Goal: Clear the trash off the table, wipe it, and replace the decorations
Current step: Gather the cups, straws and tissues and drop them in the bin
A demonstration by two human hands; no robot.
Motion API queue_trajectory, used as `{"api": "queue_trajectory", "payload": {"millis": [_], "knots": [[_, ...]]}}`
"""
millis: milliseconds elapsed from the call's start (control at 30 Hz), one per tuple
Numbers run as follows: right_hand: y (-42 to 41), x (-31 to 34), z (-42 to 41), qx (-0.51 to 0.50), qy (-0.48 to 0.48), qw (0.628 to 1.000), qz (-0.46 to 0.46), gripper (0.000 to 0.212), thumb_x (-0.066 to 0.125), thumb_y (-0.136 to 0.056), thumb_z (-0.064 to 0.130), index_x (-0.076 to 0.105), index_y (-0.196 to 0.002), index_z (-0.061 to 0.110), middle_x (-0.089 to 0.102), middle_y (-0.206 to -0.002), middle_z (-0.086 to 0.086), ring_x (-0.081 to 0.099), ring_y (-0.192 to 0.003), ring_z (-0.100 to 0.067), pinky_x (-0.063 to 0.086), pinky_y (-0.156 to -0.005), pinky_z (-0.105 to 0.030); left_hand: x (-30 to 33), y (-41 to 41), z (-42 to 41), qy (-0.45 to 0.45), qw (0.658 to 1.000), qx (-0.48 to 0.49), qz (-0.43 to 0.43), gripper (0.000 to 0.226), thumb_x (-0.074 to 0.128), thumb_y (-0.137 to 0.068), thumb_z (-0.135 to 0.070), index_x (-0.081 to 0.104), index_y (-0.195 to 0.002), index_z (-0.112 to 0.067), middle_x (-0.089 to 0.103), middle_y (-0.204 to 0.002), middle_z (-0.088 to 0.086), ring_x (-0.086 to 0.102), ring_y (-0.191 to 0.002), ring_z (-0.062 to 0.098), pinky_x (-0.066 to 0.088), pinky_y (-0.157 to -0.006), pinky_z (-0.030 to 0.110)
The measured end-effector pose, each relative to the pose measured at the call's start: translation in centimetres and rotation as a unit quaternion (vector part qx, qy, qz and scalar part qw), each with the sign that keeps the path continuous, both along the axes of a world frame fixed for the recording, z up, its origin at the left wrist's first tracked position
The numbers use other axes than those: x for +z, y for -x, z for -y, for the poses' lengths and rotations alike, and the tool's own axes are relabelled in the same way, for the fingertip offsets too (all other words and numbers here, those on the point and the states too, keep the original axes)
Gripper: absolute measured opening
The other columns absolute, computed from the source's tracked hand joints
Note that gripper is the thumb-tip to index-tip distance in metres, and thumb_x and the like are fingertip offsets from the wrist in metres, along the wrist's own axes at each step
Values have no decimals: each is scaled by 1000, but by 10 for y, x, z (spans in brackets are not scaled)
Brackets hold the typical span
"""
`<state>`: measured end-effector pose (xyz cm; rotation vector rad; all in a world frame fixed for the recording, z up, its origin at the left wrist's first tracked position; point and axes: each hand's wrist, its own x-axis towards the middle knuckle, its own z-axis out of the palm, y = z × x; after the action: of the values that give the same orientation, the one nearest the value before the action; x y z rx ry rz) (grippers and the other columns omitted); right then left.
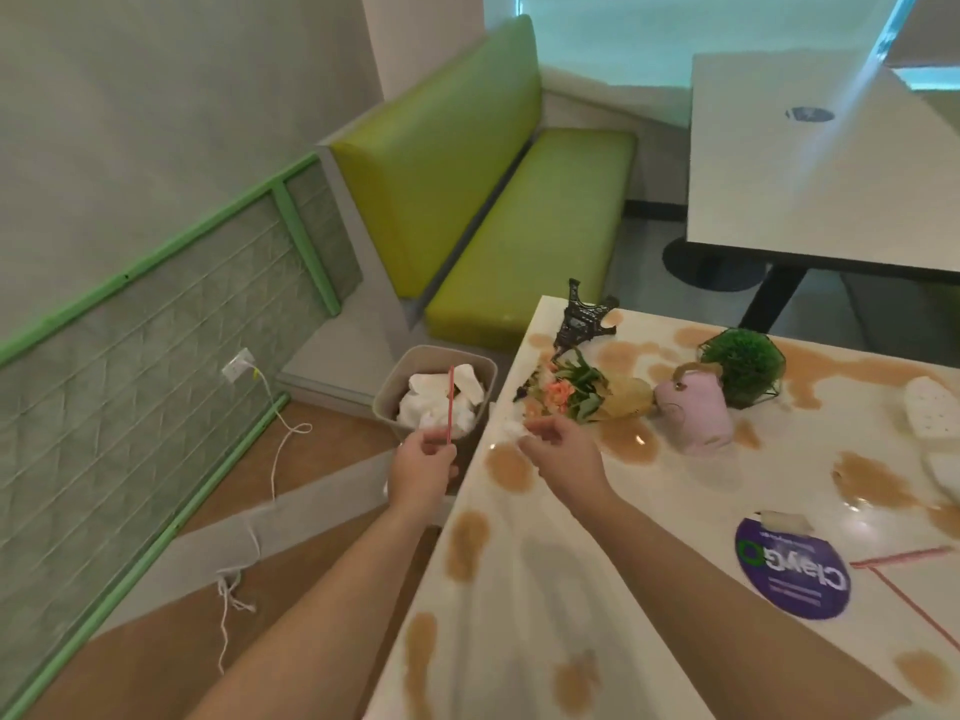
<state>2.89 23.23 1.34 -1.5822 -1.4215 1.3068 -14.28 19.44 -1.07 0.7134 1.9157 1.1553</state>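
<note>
Trash is split between table (649, 511) and bin (387, 392): the bin stands on the floor just off the table's left edge, filled with crumpled white tissues (441, 402); a red straw (450, 405) stands upright over it, pinched at its lower end by the left hand (423, 470), fingers curled round it; the right hand (563, 452) hovers over the table's left edge, its fingertips pinching a small white paper scrap (509, 428). On the tabletop, brown spill patches (511, 467) spread across most of the surface; another red straw (898, 558) lies near the right side, beside a round purple sticker (792, 574) with a bit of white paper (784, 522) at its top edge; white tissue pieces (930, 413) lie at the far right. Decorations sit toward the far end: a dark tower model (579, 317) tipped on its side at the corner; a flower bunch (571, 389) lying flat, its yellow wrap (628, 400) pointing right; a pink pot (693, 413) on its side touching the wrap; a round green plant (743, 363) in a wire frame just behind the pot. Beyond, a green bench (519, 241) runs along the wall; a second white table (831, 163) stands further back; a white cord (260, 485) trails from a wall socket (236, 365) across the floor.
</note>
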Motion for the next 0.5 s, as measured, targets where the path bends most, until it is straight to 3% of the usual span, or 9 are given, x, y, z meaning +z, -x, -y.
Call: {"api": "queue_trajectory", "payload": {"millis": [67,167,333,433,500], "knots": [[27,-5,-11,-10,6,1000,-4,15,69,-85,22,65,-99,26,66,-105,2,62,-96,-17,53,-85,-35,-4,33,-11,16,1000,-3,-25,16,61,-91,-10,63,-102,-23,66,-91,-1,62,-67,12,54,-75,36],[64,-15,-25,-10,16,1000,2,19,67,-87,21,66,-107,21,63,-105,4,59,-97,-13,45,-71,-22,-14,79,-30,31,998,-9,-53,16,63,-91,-15,65,-106,-20,68,-89,0,61,-70,14,55,-78,37],[109,-34,-55,-21,46,999,12,27,63,-89,14,66,-115,17,62,-112,1,60,-99,-16,47,-74,-23,-36,132,-71,61,995,-16,-71,18,65,-89,-15,68,-107,-17,68,-88,4,61,-70,20,58,-80,44],[127,-43,-77,-25,25,999,38,26,63,-89,14,67,-114,19,60,-114,0,60,-93,-15,42,-63,-19,-51,148,-94,75,994,-32,-66,22,65,-89,-19,66,-110,-19,68,-103,6,64,-84,21,57,-84,44],[136,-47,-90,-25,1,998,51,24,63,-88,15,65,-112,19,59,-112,-1,58,-89,-12,40,-63,-20,-56,153,-102,88,991,-67,-80,32,66,-89,-26,62,-120,-21,65,-112,0,61,-97,16,52,-86,35]]}}
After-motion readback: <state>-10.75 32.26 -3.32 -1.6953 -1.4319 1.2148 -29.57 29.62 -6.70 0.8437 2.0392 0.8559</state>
